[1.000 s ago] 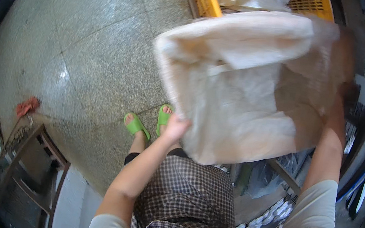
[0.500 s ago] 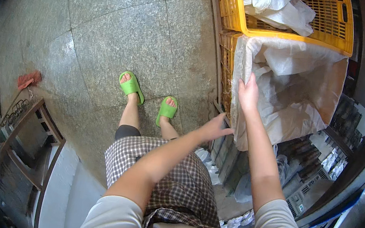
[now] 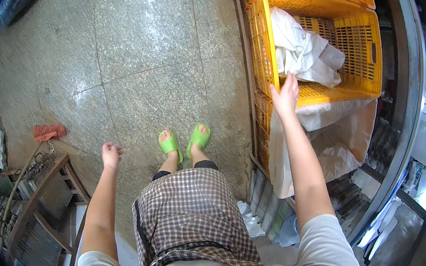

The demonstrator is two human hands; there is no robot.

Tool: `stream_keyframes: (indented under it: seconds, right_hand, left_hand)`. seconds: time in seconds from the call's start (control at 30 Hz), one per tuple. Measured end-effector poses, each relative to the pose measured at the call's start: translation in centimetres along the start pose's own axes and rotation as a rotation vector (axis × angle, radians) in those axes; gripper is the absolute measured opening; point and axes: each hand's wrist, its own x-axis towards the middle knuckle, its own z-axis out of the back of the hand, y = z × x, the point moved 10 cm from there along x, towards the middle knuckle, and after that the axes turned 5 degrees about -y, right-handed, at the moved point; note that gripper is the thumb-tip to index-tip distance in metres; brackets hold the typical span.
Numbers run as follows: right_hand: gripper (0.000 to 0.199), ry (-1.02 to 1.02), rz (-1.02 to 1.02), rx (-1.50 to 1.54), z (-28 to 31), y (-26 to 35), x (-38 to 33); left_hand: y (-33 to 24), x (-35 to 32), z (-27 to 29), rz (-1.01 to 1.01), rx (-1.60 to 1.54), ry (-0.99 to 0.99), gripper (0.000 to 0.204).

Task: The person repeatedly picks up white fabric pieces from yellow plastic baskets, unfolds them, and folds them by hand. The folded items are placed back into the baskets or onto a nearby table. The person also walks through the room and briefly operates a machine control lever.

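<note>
Reaching up to the yellow perforated plastic crate, the right hand rests open-fingered on its near rim, just above the white plastic sack that hangs down the crate's front. Crumpled white cloths lie inside the crate. Well left of the crate, the left hand hangs loosely curled, holding nothing, over the grey stone floor.

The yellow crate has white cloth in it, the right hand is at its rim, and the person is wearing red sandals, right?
Not quite. The sandals are green, not red, as the head view shows. The rest holds: the yellow crate has white cloth in it, and the right hand is at its rim.
</note>
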Motion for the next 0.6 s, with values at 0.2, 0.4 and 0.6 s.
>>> stream_keyframes:
  seconds: [0.2,0.4,0.6]
  right_hand:
    - [0.06,0.322,-0.383,-0.015,-9.4,-0.7,7.9]
    - [0.028,0.209,-0.122,-0.239,-7.5,-3.5,11.2]
    - [0.026,0.058,-0.047,-0.17,0.4,-6.0,16.1]
  left_hand:
    - [-4.6,0.6,-1.3,-0.077,0.205,0.059,0.031]
    - [-7.8,-3.9,-9.2,-0.082,0.337,0.306,0.031]
    - [-15.9,-6.1,-14.6,-0.222,0.672,0.337,0.025]
